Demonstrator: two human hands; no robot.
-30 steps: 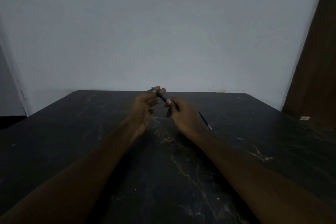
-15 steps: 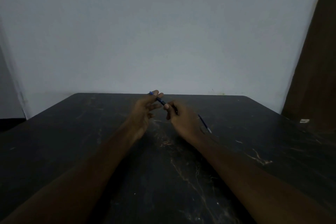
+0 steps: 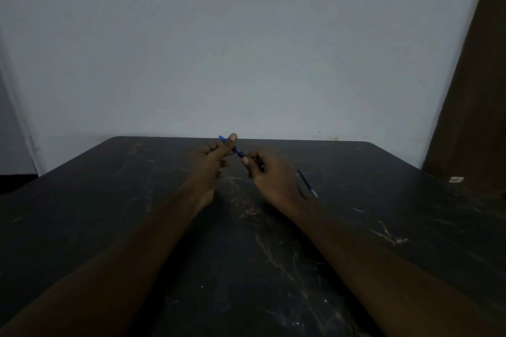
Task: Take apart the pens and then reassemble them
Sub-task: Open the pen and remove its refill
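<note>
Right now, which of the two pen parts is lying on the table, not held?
The thin refill, lying on the table beside the right hand. The blue pen barrel is held above the table between both hands; left hand.

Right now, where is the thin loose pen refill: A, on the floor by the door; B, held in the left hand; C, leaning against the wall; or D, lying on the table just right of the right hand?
D: the thin refill lies flat on the dark table just beyond the right hand, while both hands grip the blue pen barrel.
</note>
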